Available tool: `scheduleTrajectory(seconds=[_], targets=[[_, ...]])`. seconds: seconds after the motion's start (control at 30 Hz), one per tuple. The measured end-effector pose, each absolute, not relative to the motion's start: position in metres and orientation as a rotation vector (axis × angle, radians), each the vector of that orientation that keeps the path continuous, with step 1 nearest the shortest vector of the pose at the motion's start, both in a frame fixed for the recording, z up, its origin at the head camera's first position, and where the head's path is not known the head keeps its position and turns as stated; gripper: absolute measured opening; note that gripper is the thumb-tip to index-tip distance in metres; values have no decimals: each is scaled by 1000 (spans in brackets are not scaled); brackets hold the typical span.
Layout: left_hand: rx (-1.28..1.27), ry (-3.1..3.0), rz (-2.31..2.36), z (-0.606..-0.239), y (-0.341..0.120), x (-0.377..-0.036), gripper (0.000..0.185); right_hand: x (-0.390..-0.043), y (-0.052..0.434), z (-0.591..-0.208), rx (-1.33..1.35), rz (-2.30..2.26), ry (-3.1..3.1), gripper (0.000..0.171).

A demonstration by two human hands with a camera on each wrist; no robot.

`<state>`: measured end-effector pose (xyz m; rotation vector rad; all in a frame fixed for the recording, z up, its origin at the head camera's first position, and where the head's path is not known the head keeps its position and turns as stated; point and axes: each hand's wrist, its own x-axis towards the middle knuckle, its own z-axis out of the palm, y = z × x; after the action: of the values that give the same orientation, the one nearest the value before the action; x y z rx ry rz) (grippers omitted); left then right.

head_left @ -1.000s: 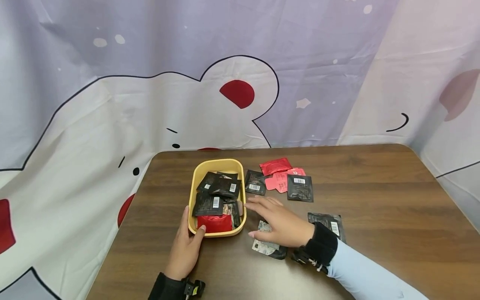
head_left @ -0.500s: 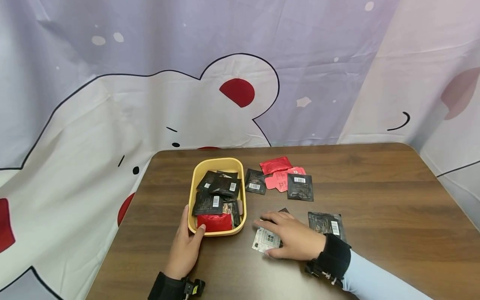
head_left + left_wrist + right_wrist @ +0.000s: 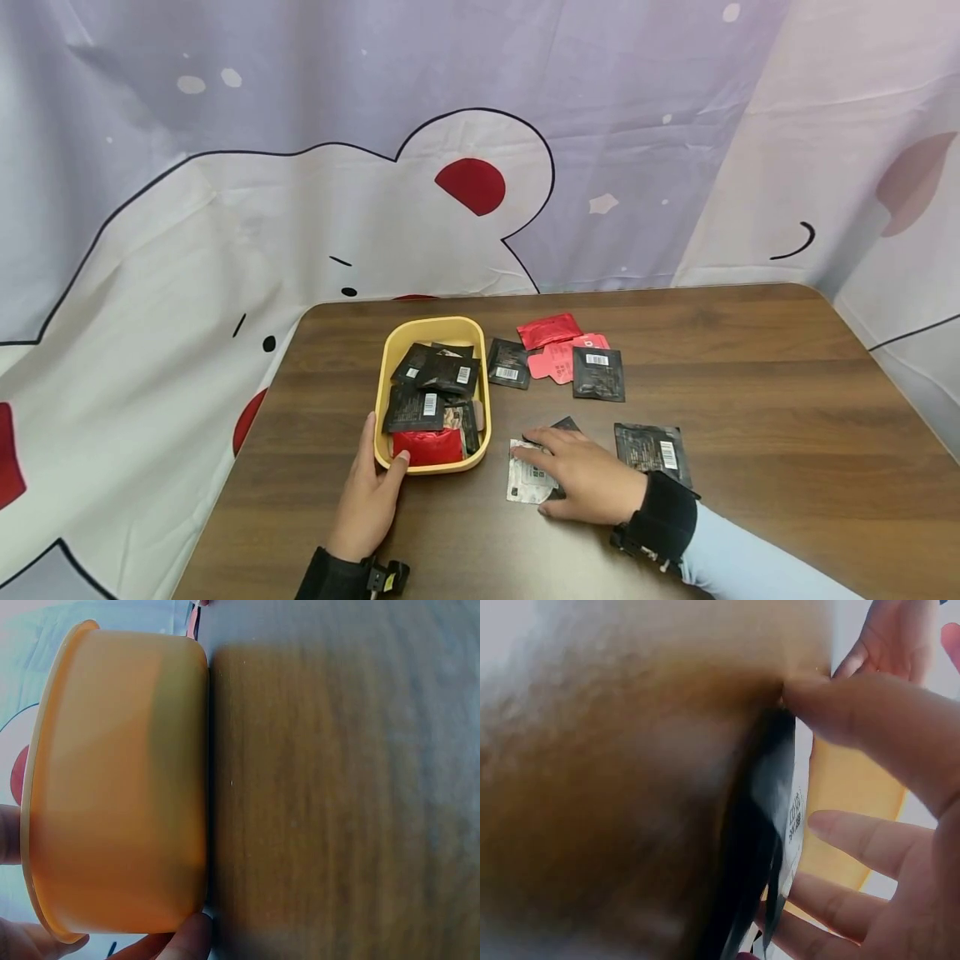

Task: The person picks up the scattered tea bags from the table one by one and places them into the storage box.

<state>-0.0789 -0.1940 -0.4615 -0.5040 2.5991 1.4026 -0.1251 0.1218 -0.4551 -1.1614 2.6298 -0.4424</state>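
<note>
a: left hand (image 3: 369, 498) grips near end of yellow tray (image 3: 382, 377), thumb on rim.
b: step?
a: pickup. right hand (image 3: 581, 475) flat, fingers straight on silver sachet (image 3: 527, 483) beside tray, not pinched yet.
b: next?
a: likely curl fingers, lift it.

My brown wooden table (image 3: 750, 375) carries a yellow tray (image 3: 382, 392) at left. Black and red sachets (image 3: 597, 372) lie scattered right of it.
</note>
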Motion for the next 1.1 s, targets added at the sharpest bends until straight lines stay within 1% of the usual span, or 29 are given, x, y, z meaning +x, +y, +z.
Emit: scheduleTrajectory(seconds=[0.2,0.53,0.73,1.1], targets=[[-506,2596,1394,-461,-194,-79,84,-126,122,-456,-1171,-452,2652,70],[-514,2583,1393,-461,-195,-79,84,-126,123,-456,-1173,-483,2661,72],[-508,2580,1407,-461,-195,-80,84,-127,123,-455,-1185,-503,2685,70],[-527,2568,1396,-461,-195,-79,85,-129,126,-443,-1190,-545,2677,58]])
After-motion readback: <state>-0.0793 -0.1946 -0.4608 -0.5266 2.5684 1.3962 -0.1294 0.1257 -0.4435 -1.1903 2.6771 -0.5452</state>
